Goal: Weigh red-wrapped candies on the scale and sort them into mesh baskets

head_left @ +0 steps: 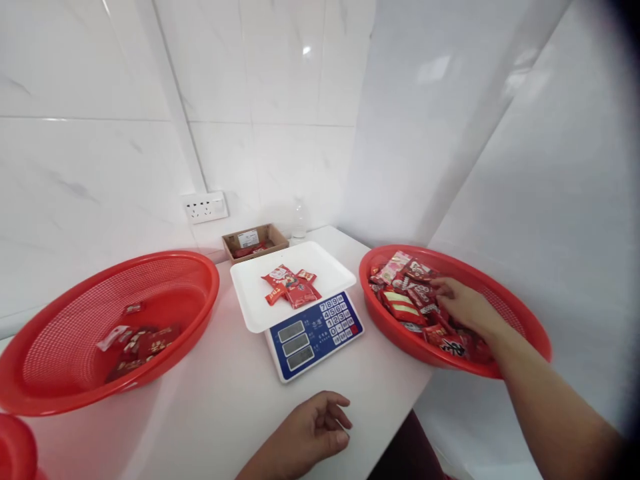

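My right hand reaches into the right red basket, its fingertips down on the red snack packets; what lies under the fingers is hidden. My left hand hovers over the white table in front of the scale, fingers loosely curled and apart, holding nothing. The scale has a blue keypad panel and a white tray on top, where several red packets lie in a small pile.
At the left stands another red basket with several packets inside. A cardboard box and a clear bottle are behind the scale. Part of a red container shows at lower left. White walls enclose the table.
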### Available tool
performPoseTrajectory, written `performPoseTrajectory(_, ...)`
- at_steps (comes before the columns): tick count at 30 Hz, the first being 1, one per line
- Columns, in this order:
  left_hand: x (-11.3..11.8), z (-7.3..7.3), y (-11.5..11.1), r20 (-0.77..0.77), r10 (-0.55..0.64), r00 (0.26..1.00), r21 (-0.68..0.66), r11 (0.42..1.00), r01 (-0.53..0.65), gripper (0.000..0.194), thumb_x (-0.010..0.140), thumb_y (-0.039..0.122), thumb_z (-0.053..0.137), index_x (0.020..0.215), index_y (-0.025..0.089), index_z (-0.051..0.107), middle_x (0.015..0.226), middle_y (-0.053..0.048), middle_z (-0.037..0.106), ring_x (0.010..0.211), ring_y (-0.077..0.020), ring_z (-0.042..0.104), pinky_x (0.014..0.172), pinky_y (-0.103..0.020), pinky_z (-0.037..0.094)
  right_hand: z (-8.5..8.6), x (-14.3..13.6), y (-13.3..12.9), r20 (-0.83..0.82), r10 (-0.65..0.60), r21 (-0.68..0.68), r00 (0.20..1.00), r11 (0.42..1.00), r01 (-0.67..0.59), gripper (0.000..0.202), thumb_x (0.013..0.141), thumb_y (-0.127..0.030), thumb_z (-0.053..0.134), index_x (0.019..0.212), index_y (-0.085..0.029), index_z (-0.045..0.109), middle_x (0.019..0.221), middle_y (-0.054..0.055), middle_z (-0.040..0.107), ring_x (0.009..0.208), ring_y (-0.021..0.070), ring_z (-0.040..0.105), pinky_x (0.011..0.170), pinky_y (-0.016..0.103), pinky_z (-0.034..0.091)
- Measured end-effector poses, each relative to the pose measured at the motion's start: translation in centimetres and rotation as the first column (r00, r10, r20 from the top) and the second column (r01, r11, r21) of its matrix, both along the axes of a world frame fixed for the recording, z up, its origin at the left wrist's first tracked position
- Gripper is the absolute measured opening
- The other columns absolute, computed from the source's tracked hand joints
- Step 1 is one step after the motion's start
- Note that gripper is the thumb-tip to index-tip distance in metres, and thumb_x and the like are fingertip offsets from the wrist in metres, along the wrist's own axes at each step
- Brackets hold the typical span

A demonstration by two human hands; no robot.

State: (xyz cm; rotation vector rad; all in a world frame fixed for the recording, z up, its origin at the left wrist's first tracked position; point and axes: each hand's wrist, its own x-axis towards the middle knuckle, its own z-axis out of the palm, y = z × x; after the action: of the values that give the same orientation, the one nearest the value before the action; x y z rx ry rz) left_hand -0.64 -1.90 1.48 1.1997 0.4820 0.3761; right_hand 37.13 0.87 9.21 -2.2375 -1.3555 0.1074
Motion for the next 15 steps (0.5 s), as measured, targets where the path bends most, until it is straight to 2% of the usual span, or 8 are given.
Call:
performPoseTrajectory(3, 0.1, -0.4, 0.1, 0.018, -0.007, 1.0, -0.003, 1.0, 0.007, 0.051, 0.069, 0.043, 0.067, 0.11, 0.018, 0.05, 0.098, -0.006, 0.055, 0.086, -0.0156, 0.053, 0.075, -0.03, 0.038, -0.6, 0.3, 0.0, -0.022, 0.08, -0.138, 0.997, 0.987, -0.082, 0.039, 0.069, -0.019, 0.056, 0.108, -0.018, 0.058, 0.103, 0.009, 0.065, 0.093, 0.0244, 0.06, 0.08, 0.033, 0.046)
performPoseTrajectory(7, 0.4, -1.0, 0.2, 0.034, -0.023, 0.999, 0.009, 1.0, 0.022, 0.054, 0.067, 0.046, 0.067, 0.109, 0.019, 0.049, 0.097, -0.006, 0.054, 0.085, -0.0151, 0.053, 0.076, -0.031, 0.038, -0.6, 0.3, 0.0, 0.026, 0.136, -0.292, 0.99, 0.948, -0.123, 0.052, 0.073, -0.026, 0.055, 0.123, -0.019, 0.048, 0.11, 0.009, 0.062, 0.1, 0.0272, 0.057, 0.086, 0.038, 0.043)
performPoseTrajectory(10, 0.4, -1.1, 0.3, 0.019, -0.032, 0.999, 0.028, 0.999, 0.031, 0.055, 0.067, 0.048, 0.067, 0.109, 0.019, 0.048, 0.097, -0.006, 0.054, 0.084, -0.0154, 0.054, 0.076, -0.031, 0.038, -0.2, 0.2, -0.1, 0.019, 0.101, -0.311, 0.995, 0.946, -0.091, 0.054, 0.073, -0.026, 0.054, 0.126, -0.016, 0.045, 0.094, 0.008, 0.067, 0.087, 0.0254, 0.062, 0.077, 0.035, 0.047)
performPoseTrajectory(13, 0.4, -1.1, 0.4, 0.012, -0.029, 1.0, 0.03, 0.999, 0.028, 0.055, 0.067, 0.048, 0.066, 0.109, 0.02, 0.048, 0.097, -0.006, 0.054, 0.085, -0.0156, 0.054, 0.076, -0.032, 0.037, -0.2, 0.4, -0.2, -0.009, 0.051, -0.297, 0.999, 0.954, -0.052, 0.048, 0.07, -0.023, 0.056, 0.118, -0.016, 0.052, 0.074, 0.003, 0.067, 0.07, 0.0228, 0.063, 0.064, 0.031, 0.048)
performPoseTrajectory(15, 0.4, -1.0, 0.4, 0.023, -0.032, 0.999, 0.026, 0.999, 0.031, 0.054, 0.067, 0.048, 0.066, 0.109, 0.02, 0.048, 0.097, -0.006, 0.053, 0.085, -0.0153, 0.053, 0.077, -0.032, 0.037, -0.4, 0.6, -0.3, -0.013, 0.031, -0.269, 0.999, 0.962, -0.034, 0.044, 0.067, -0.022, 0.058, 0.111, -0.018, 0.057, 0.069, 0.001, 0.066, 0.065, 0.0217, 0.063, 0.06, 0.03, 0.047)
